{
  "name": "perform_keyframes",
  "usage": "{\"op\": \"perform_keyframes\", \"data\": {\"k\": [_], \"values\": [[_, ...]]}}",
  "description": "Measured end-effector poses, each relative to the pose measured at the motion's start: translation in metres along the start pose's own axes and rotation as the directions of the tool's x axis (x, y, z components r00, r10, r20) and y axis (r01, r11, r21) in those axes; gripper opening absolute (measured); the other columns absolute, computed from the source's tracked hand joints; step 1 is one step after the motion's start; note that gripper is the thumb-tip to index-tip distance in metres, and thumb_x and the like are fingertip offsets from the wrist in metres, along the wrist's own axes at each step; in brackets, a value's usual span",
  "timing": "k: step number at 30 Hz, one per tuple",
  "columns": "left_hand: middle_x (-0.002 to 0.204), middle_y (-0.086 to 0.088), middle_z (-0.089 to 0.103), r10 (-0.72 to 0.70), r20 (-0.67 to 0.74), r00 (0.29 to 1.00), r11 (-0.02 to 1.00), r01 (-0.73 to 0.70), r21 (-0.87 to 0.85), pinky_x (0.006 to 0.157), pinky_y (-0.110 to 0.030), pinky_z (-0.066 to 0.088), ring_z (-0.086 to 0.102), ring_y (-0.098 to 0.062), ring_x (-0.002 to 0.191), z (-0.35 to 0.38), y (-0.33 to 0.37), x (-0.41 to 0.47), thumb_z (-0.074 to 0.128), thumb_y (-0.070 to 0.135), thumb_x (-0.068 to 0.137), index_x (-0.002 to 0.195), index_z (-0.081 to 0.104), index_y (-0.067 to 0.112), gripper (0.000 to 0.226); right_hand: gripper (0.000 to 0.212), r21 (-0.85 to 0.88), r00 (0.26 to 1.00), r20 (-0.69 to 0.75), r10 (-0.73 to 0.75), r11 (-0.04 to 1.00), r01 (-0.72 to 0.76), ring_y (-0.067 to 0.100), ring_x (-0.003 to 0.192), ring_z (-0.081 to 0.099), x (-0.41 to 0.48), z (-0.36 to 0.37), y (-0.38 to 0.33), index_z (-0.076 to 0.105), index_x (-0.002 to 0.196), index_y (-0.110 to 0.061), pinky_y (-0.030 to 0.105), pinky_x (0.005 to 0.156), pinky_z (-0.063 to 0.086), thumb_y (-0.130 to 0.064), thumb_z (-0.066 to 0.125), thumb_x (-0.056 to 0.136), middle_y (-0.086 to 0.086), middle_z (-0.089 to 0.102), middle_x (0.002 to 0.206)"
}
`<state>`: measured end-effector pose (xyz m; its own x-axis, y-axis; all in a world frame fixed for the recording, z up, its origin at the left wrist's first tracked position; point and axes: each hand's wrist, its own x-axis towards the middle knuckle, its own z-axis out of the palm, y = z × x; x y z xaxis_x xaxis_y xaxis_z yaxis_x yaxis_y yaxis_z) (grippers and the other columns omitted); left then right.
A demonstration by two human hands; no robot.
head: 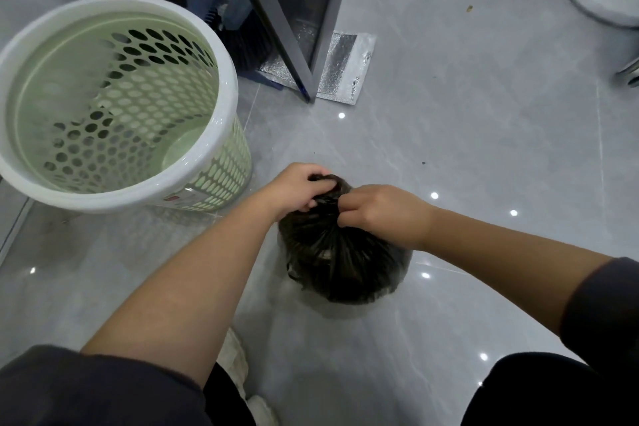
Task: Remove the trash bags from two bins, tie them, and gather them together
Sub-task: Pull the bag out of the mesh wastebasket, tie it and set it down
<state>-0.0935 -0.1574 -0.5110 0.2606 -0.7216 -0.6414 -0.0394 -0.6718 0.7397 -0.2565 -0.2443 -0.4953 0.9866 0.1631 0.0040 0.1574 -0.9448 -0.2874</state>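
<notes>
Both hands, left (300, 188) and right (382, 214), are clamped on the bag (342, 266) neck. Tying is underway. A knot must be cinched next.

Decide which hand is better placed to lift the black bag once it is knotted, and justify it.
Left, probably: the left hand curls over the top of the gathered neck of the black bag, while the right hand only pinches plastic at the neck's side.
</notes>
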Motion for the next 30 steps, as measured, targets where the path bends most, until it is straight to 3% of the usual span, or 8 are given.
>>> {"op": "perform_keyframes", "data": {"k": [4,10,12,15,19,23,26,30], "values": [[0.06,-0.002,0.054,0.045,-0.03,0.999,0.978,-0.05,-0.202,0.036,-0.015,0.035,0.044,-0.006,0.038,0.001,-0.005,-0.001,0.057,0.003,0.09,0.083,0.068,0.019,0.021,0.014,0.342,0.959,-0.061,0.275,0.909,-0.239,0.017,0.082,0.063,-0.008,0.0,0.003,0.072,0.089,-0.015,0.03,0.074,0.053,-0.006,0.064,0.08,-0.001,0.066,0.092],[0.082,-0.003,0.065,0.09,-0.033,0.995,0.955,-0.096,-0.279,0.054,-0.015,0.052,0.059,-0.006,0.054,0.008,-0.001,-0.005,0.054,-0.005,0.089,0.083,0.069,0.016,0.026,0.018,0.762,0.805,0.082,0.588,0.484,-0.431,0.004,0.08,0.061,-0.009,-0.002,0.003,0.076,0.084,-0.016,0.013,0.079,0.045,0.0,0.069,0.079,-0.011,0.065,0.083],[0.089,-0.004,0.066,0.08,0.024,0.997,0.947,-0.069,-0.313,0.064,-0.018,0.057,0.065,-0.009,0.066,0.008,0.001,-0.008,0.055,-0.005,0.089,0.09,0.068,0.011,0.021,0.017,0.769,0.79,0.098,0.605,0.458,-0.446,0.006,0.08,0.062,-0.012,-0.002,0.004,0.076,0.084,-0.016,0.017,0.079,0.048,-0.001,0.069,0.079,-0.007,0.066,0.084],[0.093,-0.005,0.067,0.071,0.112,0.991,0.949,-0.032,-0.315,0.076,-0.022,0.058,0.066,-0.014,0.078,0.007,0.003,-0.013,0.062,-0.004,0.084,0.103,0.066,0.006,0.022,0.015,0.727,0.814,0.095,0.573,0.519,-0.45,0.015,0.084,0.065,-0.016,-0.001,0.006,0.076,0.085,-0.015,0.03,0.084,0.051,-0.003,0.071,0.079,0.001,0.068,0.088],[0.076,-0.005,0.064,0.111,0.065,0.992,0.977,-0.096,-0.192,0.063,-0.017,0.056,0.064,-0.007,0.058,0.01,0.004,-0.016,0.067,-0.005,0.08,0.088,0.064,0.008,0.016,0.013,0.75,0.816,0.104,0.569,0.494,-0.44,0.014,0.084,0.065,-0.016,0.0,0.005,0.076,0.085,-0.014,0.03,0.085,0.052,-0.004,0.072,0.078,0.002,0.068,0.089],[0.069,-0.01,0.06,0.09,-0.07,0.994,0.956,-0.106,-0.275,0.059,-0.019,0.057,0.064,-0.009,0.054,0.019,0.004,-0.012,0.064,-0.009,0.081,0.074,0.056,0.006,0.018,0.019,0.831,0.742,0.089,0.664,0.361,-0.423,0.01,0.084,0.065,-0.016,0.0,0.002,0.075,0.083,-0.013,0.021,0.084,0.05,0.004,0.067,0.079,0.002,0.067,0.089],[0.077,-0.01,0.061,0.069,-0.111,0.991,0.918,-0.107,-0.381,0.058,-0.018,0.056,0.064,-0.009,0.057,0.022,0.004,-0.011,0.061,-0.008,0.084,0.087,0.06,0.004,0.012,0.017,0.893,0.681,0.096,0.726,0.24,-0.382,0.004,0.083,0.062,-0.013,0.001,0.001,0.074,0.08,-0.016,0.014,0.084,0.047,0.001,0.071,0.079,-0.002,0.063,0.091],[0.095,-0.011,0.066,0.075,-0.066,0.995,0.914,-0.095,-0.395,0.07,-0.017,0.057,0.064,-0.014,0.075,0.025,0.007,-0.011,0.052,-0.005,0.09,0.107,0.064,0.003,0.022,0.012,0.942,0.584,0.192,0.789,0.018,-0.334,0.008,0.086,0.066,-0.014,0.001,0.0,0.072,0.079,-0.014,0.021,0.087,0.051,-0.003,0.07,0.081,0.0,0.068,0.093]]}}
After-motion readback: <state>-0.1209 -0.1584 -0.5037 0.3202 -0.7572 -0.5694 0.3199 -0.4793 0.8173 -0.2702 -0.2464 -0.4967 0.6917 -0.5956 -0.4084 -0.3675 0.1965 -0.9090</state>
